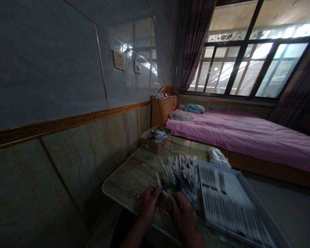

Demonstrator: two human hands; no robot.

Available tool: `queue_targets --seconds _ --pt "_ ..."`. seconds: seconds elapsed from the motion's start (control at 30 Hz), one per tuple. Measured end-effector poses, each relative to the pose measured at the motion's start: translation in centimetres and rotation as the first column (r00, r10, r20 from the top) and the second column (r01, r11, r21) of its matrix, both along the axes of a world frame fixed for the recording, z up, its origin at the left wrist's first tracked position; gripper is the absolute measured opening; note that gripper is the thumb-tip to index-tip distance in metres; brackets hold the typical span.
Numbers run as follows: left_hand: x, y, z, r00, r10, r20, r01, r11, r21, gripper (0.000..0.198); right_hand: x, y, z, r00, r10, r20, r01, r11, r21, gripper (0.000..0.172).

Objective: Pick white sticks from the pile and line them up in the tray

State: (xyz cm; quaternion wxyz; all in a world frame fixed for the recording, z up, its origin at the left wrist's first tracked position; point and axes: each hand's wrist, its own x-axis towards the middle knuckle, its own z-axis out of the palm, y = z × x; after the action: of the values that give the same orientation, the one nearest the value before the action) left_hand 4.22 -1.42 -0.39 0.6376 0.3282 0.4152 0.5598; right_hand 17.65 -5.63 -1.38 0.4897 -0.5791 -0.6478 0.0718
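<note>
My left hand [150, 203] and my right hand [182, 210] rest close together at the near edge of a small table [126, 179]. The left hand's fingers are curled around a thin white pen-like stick [158, 179]. The right hand is closed with its knuckles up, and what it holds is hidden. Just beyond both hands lies a loose pile of white sticks [182, 172]. A flat white tray [235, 203] to the right holds several sticks laid in rows.
A cardboard box [155, 139] with dark sticks stands at the table's far end, near a white bag [218, 157]. A bed [243, 137] with a pink checked cover sits behind, under a window. A tiled wall runs along the left.
</note>
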Motion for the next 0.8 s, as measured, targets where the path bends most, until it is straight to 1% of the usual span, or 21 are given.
queue_targets --seconds 0.07,0.17,0.27,0.37,0.43,0.5,0.57,0.67,0.8 --pt "0.1 -0.1 -0.1 1.000 -0.025 -0.008 0.025 1.000 0.007 0.050 0.0 0.1 -0.4 0.998 -0.015 0.057 0.014 1.000 0.019 0.047" --pt "0.1 0.0 -0.2 0.999 -0.041 -0.011 0.041 0.999 -0.003 0.051 0.1 0.2 -0.5 0.995 0.009 0.097 -0.007 1.000 -0.014 0.050" --pt "0.1 0.1 -0.3 1.000 0.015 -0.013 -0.015 1.000 0.022 0.050 -0.1 0.1 -0.1 0.998 0.018 0.059 -0.016 0.999 -0.047 0.048" --pt "0.0 0.2 -0.3 0.998 0.059 -0.021 -0.058 0.998 0.040 0.049 -0.3 0.0 0.0 1.000 0.023 -0.007 -0.023 0.997 -0.079 0.039" --pt "0.0 0.2 -0.3 0.998 0.044 -0.033 -0.043 0.999 0.030 0.050 -0.3 0.1 -0.3 1.000 0.007 -0.015 -0.008 0.997 -0.070 0.038" --pt "0.0 0.2 -0.4 0.999 0.017 -0.050 -0.016 1.000 0.017 0.050 -0.2 0.3 -0.8 1.000 -0.013 0.008 0.013 0.999 -0.037 0.043" --pt "0.0 0.2 -0.4 0.998 0.005 -0.063 -0.004 1.000 0.013 0.050 0.0 0.4 -1.1 0.999 -0.008 0.040 0.008 1.000 -0.022 0.047" --pt "-0.1 0.2 -0.5 0.998 0.026 -0.060 -0.024 0.999 0.027 0.049 0.1 0.2 -0.7 0.999 0.025 0.026 -0.024 0.998 -0.054 0.048" --pt "0.0 0.2 -0.5 0.997 0.064 -0.036 -0.062 0.997 0.038 0.049 -0.1 -0.1 0.0 0.998 0.037 -0.046 -0.041 0.994 -0.103 0.041"
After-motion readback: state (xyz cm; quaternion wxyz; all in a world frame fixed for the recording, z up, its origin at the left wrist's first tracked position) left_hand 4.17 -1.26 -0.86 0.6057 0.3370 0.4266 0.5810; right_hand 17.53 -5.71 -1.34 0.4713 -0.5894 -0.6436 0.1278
